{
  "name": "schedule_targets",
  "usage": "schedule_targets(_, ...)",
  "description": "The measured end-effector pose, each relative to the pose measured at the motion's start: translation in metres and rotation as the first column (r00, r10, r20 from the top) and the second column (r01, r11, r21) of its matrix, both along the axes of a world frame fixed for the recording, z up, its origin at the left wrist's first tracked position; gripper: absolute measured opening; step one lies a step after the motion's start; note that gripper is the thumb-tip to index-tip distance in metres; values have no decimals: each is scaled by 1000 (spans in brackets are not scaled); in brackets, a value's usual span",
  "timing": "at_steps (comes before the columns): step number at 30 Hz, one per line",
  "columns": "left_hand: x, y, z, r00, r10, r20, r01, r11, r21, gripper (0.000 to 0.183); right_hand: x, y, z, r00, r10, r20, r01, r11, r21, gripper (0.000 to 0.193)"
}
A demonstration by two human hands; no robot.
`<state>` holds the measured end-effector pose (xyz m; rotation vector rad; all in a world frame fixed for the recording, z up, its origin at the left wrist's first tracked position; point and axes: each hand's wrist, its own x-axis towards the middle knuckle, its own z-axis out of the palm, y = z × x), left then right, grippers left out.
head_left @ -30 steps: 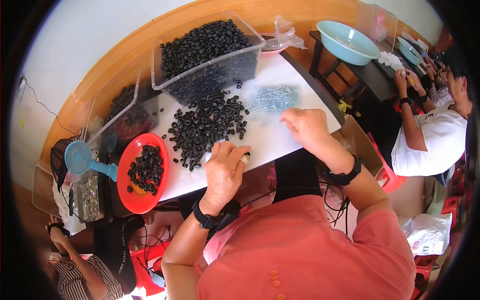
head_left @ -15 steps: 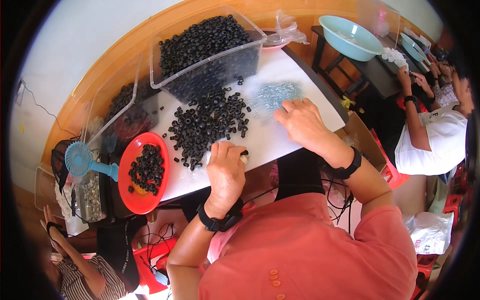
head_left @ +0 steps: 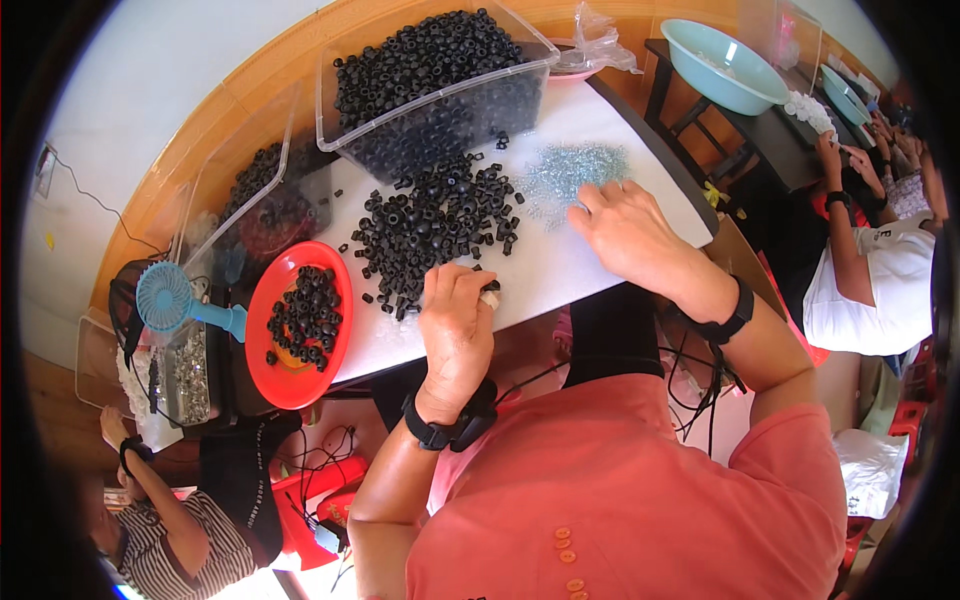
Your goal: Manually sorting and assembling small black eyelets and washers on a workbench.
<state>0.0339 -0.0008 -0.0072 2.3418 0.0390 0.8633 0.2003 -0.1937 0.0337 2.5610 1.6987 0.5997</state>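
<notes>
My left hand (head_left: 455, 325) is closed at the table's near edge, with a small black plastic part (head_left: 484, 277) showing at its fingertips. Something white shows beside those fingers. Just beyond lies a loose heap of black ring-shaped parts (head_left: 435, 225). My right hand (head_left: 632, 232) rests at the near edge of a spread of tiny clear, glittery pieces (head_left: 575, 172). Its fingers are bent and drawn together, and whatever is between them is too small or hidden to make out. A black band circles each wrist.
A clear bin of black parts (head_left: 430, 75) stands behind the heap. To the left are a red plate (head_left: 340, 345) of black parts, a blue hand fan (head_left: 170, 298) and another clear bin (head_left: 285, 170). Co-workers sit at both sides; a pale blue basin (head_left: 720, 70) stands far right.
The whole scene has shifted slightly in the picture as my head moved. Both hands stay at about the same places on the table. The co-worker at lower left has brought a raised hand down.
</notes>
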Motion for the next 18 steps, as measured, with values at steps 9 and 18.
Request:
schedule_targets(9,-1,1,3,999,3,-38,2,992,124,24,-20,1,0,994,111,-12,-111,994,-21,7)
schedule_targets(18,-13,0,-4,998,-35,46,51,906,-419,19,-40,10,0,885,239,-400,-68,915,397,18)
